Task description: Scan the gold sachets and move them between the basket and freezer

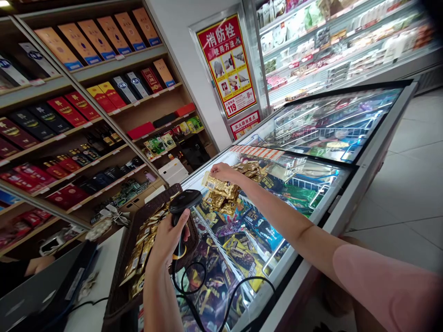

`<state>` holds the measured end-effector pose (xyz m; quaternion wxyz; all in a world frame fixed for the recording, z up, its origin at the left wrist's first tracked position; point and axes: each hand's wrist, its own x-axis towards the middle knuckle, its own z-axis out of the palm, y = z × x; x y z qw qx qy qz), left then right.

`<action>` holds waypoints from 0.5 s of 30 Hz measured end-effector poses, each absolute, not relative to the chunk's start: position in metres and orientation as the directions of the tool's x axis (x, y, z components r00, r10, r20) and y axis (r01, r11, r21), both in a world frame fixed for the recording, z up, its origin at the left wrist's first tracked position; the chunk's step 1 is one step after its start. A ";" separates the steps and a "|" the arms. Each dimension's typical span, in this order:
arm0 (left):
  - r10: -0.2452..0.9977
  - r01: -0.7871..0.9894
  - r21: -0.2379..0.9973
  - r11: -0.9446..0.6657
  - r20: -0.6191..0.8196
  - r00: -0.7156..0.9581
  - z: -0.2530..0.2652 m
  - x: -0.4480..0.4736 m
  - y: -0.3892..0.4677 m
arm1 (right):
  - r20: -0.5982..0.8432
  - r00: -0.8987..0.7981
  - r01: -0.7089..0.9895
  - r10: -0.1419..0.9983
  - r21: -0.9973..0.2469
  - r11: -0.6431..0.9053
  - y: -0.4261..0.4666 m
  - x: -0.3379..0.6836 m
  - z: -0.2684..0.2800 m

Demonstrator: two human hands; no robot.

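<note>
My left hand (170, 235) is wrapped round the grip of a black handheld barcode scanner (186, 199), whose cable loops down below it. My right hand (224, 172), fingers pinched, has hold of a gold foil packet (221, 185) over the glass-topped freezer. Beneath and beside it, more gold packets (254, 170) lie in a loose pile on the glass. Left of the scanner, a dark brown woven basket (116, 288) holds several similar gold packets (148, 235).
The chest freezer (313, 237) runs toward the back right, with wrapped ice creams in wire baskets under its glass. At the lower left are a laptop-like grey device (38, 295) and a white counter (104, 276). Shelves of boxes (86, 41) stand behind; part of another person's arm (38, 265) shows.
</note>
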<state>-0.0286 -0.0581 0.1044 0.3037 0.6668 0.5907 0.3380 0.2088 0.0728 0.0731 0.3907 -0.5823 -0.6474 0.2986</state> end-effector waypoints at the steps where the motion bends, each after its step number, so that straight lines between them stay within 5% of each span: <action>1: 0.993 0.583 0.804 -0.117 0.090 0.075 0.104 -0.029 -0.057 | 0.156 -0.017 0.528 0.988 -0.838 0.141 0.074 0.209 0.073; 15: 0.997 0.575 0.816 -0.054 0.077 -0.016 0.105 -0.055 -0.055 | 0.135 -0.024 0.899 0.991 -0.431 0.080 0.095 0.170 0.012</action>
